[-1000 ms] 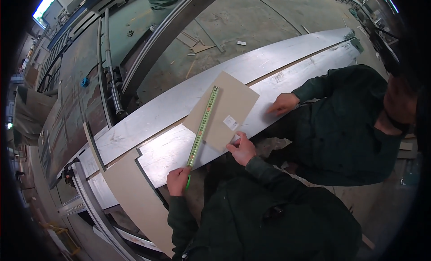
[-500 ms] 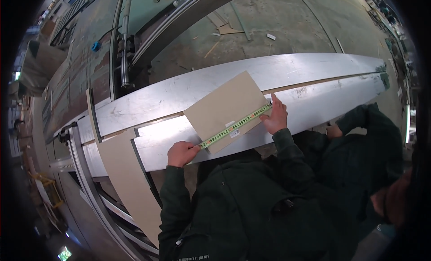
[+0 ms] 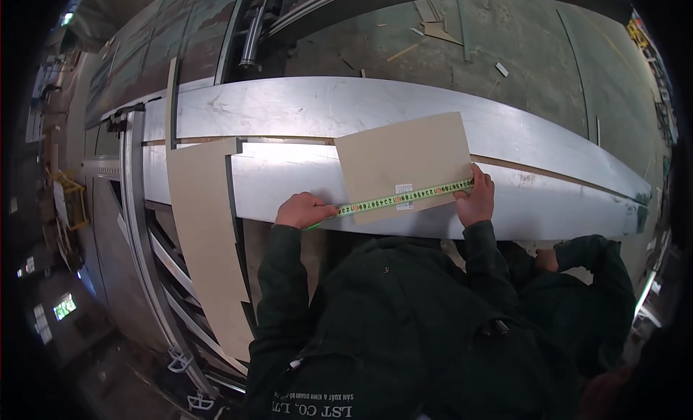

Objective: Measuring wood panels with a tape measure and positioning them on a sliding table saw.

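Observation:
A beige rectangular board (image 3: 401,153) lies over the shiny metal bed, tilted a little. A yellow-green tape measure (image 3: 390,200) is drawn out across its near part, passing over a small white label (image 3: 403,190). My left hand (image 3: 304,210) is closed on the tape just beyond the board's left edge. At the right edge, my right hand (image 3: 476,195) pinches the other end of the tape, with thumb on the near side. The tape's case is not plainly seen; a bit of green shows under my left hand.
Two long metal strips (image 3: 289,102) with a slot between them form the bed. A larger notched beige board (image 3: 202,225) lies across the left end, beside a metal rail (image 3: 137,196). A co-worker's hand (image 3: 546,260) is close on the right. Offcuts (image 3: 440,32) litter the floor beyond.
The view has turned, so the board and tape appear more level and farther right. Both hands keep hold of the tape, which still lies across the board.

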`<act>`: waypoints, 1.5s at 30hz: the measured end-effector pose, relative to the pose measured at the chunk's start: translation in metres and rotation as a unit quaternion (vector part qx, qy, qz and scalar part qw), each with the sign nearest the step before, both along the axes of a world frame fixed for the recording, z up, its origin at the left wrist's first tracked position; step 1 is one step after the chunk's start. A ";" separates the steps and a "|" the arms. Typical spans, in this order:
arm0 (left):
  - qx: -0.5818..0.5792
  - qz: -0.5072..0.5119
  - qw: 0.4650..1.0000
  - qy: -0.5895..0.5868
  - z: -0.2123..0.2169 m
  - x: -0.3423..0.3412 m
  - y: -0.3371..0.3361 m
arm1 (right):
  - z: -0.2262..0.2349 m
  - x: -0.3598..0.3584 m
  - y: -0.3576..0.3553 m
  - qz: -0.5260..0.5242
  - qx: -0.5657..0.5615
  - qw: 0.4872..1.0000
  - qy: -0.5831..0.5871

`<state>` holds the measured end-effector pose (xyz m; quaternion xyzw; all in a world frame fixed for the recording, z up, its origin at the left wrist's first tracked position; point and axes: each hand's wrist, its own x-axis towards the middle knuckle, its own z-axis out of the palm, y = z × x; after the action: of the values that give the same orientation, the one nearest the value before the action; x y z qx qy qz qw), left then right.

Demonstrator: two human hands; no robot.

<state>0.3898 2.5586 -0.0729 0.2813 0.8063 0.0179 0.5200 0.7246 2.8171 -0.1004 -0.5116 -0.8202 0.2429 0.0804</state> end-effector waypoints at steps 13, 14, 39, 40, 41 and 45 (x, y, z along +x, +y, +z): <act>-0.001 0.014 1.000 0.018 -0.003 0.017 -0.014 | -0.003 0.005 0.007 -0.042 -0.048 0.998 0.015; 0.007 0.009 0.999 0.037 -0.002 0.018 -0.014 | -0.004 0.005 0.007 -0.037 -0.046 0.998 0.008; -0.024 -0.001 0.999 0.028 -0.001 0.009 -0.004 | 0.004 0.010 0.016 -0.010 -0.044 0.998 -0.049; -0.017 -0.001 1.000 0.026 -0.001 0.009 -0.004 | 0.005 0.010 0.016 -0.011 -0.046 0.998 -0.043; -0.020 0.001 0.999 0.027 -0.001 0.009 -0.004 | 0.005 0.009 0.016 -0.010 -0.055 0.998 -0.032; -0.023 0.002 0.999 0.030 -0.004 0.010 -0.005 | 0.004 0.009 0.018 -0.007 -0.051 0.998 -0.035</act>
<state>0.3993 2.5536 -0.0765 0.2682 0.8223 -0.0084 0.5018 0.7334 2.8355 -0.0965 -0.5293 -0.8053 0.2656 0.0272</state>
